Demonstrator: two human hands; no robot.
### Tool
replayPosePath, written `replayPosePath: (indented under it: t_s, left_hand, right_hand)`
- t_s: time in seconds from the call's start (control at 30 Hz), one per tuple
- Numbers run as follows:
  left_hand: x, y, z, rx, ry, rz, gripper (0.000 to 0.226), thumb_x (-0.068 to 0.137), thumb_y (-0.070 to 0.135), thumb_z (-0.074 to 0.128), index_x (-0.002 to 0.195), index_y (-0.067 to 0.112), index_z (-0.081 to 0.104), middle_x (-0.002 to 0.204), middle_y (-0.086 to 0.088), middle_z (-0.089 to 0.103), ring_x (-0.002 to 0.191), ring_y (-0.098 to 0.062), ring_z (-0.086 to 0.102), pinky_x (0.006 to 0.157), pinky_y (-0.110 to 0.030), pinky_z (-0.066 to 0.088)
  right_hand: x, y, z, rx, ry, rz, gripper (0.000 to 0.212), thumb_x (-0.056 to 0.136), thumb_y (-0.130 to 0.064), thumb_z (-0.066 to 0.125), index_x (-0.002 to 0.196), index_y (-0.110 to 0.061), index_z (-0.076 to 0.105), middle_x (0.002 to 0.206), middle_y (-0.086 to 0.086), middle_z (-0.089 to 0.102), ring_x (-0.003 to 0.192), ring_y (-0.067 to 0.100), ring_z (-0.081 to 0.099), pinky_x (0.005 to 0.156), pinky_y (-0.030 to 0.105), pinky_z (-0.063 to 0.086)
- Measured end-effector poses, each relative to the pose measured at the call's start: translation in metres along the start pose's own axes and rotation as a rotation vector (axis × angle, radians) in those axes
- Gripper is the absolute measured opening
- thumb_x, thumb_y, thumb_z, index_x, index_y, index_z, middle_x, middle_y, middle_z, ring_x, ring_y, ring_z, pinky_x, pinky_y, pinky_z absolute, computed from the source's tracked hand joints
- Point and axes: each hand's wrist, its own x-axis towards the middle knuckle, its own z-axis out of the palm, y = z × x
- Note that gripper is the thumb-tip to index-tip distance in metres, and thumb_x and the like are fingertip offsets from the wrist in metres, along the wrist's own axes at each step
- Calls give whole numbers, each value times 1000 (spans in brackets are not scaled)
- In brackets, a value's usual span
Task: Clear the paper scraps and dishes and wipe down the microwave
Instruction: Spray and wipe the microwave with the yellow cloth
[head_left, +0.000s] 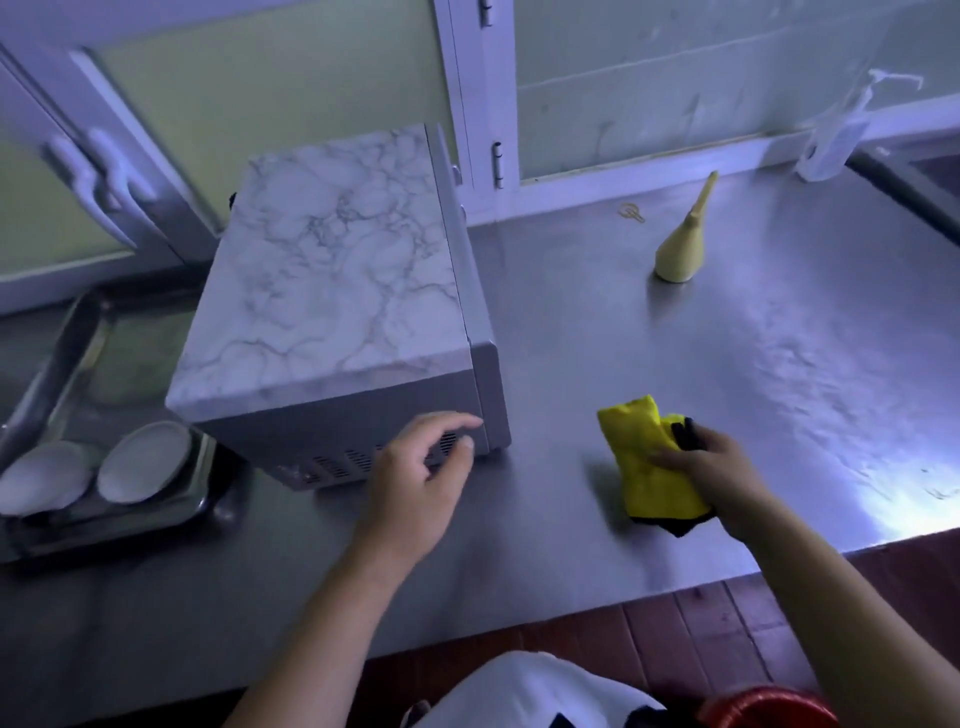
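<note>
Although no paper scraps show anywhere on the brushed steel counter (779, 389), which suggests that part is done, the wiping looks barely begun. Far left: shallow steel tray (62, 353) on the counter, holding two round white dishes (143, 462) side by side at its near end; the dishes appear gathered there, though whether the tray is their final place cannot be told. Centre left: box-shaped microwave (332, 270), marble-patterned white top, plain grey side with vent slots low down, standing on the counter just right of the tray with its back near the window wall; the top looks dry and unmarked, door face not in view. Left grip (415, 467): fingers loosely curled, holding nothing, at the microwave's near lower corner; contact cannot be told. Right grip (711, 467): fingers closed round a folded yellow microfibre cloth with black edging (649, 462), resting on the counter near the microwave but apart from it. Farther right: pale yellow cone-shaped plastic piece (680, 244), upright, well apart from the cloth. Top right: clear pump bottle (831, 140) by the wall. Left to do, by judgement: all microwave faces.
</note>
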Motion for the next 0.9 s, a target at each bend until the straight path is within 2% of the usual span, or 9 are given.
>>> replayPosePath:
  t_s: [0.13, 0.23, 0.3, 0.37, 0.47, 0.6, 0.73, 0.83, 0.9]
  left_hand:
    - [-10, 14, 35, -473, -348, -384, 53, 83, 29, 79, 132, 23, 59, 131, 3, 63, 119, -4, 59, 96, -16, 48]
    - [-11, 19, 42, -730, -398, -325, 56, 78, 21, 80, 129, 13, 60, 124, -6, 69, 115, -16, 64, 90, -24, 51]
    - [-10, 23, 38, -791, -387, -275, 52, 77, 19, 81, 124, 9, 63, 116, -8, 71, 108, -20, 67, 88, -27, 52]
    - [-10, 24, 30, -819, -404, -271, 45, 77, 20, 81, 119, 8, 68, 114, -11, 72, 106, -23, 67, 89, -30, 52]
    - [-13, 19, 18, -833, -442, -259, 36, 81, 20, 79, 116, 12, 71, 115, -13, 72, 109, -26, 67, 90, -32, 52]
    - [-14, 10, 2, -872, -531, -231, 38, 83, 17, 79, 119, 14, 69, 117, -11, 71, 111, -27, 67, 91, -34, 53]
    - [-10, 1, -15, -864, -536, -177, 35, 81, 15, 80, 114, 11, 72, 113, -11, 73, 106, -25, 69, 88, -32, 54]
    - [-4, -8, -31, -800, -427, -141, 26, 77, 14, 82, 102, 13, 76, 102, -7, 76, 96, -19, 71, 81, -29, 55]
    - [2, -19, -48, -747, -394, -70, 20, 75, 10, 83, 93, 18, 78, 92, 0, 76, 87, -12, 70, 75, -25, 54]
  right_hand:
    - [-60, -41, 19, 122, -335, -228, 37, 79, -13, 75, 116, -14, 70, 115, 10, 74, 112, 34, 67, 93, 49, 55]
    - [-97, -57, 32, 84, -620, -421, 56, 88, -11, 67, 141, -20, 51, 137, 0, 63, 127, 18, 59, 104, 33, 49]
    - [-109, -57, 40, -32, -706, -513, 66, 93, -4, 61, 152, -18, 33, 150, -2, 51, 138, 16, 48, 112, 35, 41]
    - [-113, -54, 44, -108, -696, -572, 69, 95, 1, 58, 154, -17, 28, 154, -5, 45, 143, 16, 41, 117, 41, 35]
    - [-117, -54, 50, -110, -602, -584, 64, 93, 5, 62, 148, -19, 41, 145, 2, 55, 136, 22, 49, 113, 46, 39]
    - [-120, -50, 63, 30, -454, -568, 56, 86, -2, 67, 138, -21, 54, 134, 12, 60, 124, 19, 58, 104, 34, 47]
    - [-125, -55, 80, 169, -468, -468, 56, 85, -5, 65, 138, -19, 56, 136, 4, 63, 128, 27, 57, 108, 49, 46]
    - [-139, -66, 100, 177, -471, -505, 54, 80, -10, 70, 127, -32, 57, 125, 4, 64, 111, 21, 66, 92, 37, 55]
    - [-150, -71, 119, 67, -278, -596, 52, 74, -21, 78, 118, -35, 55, 116, 3, 61, 107, 13, 64, 90, 28, 53]
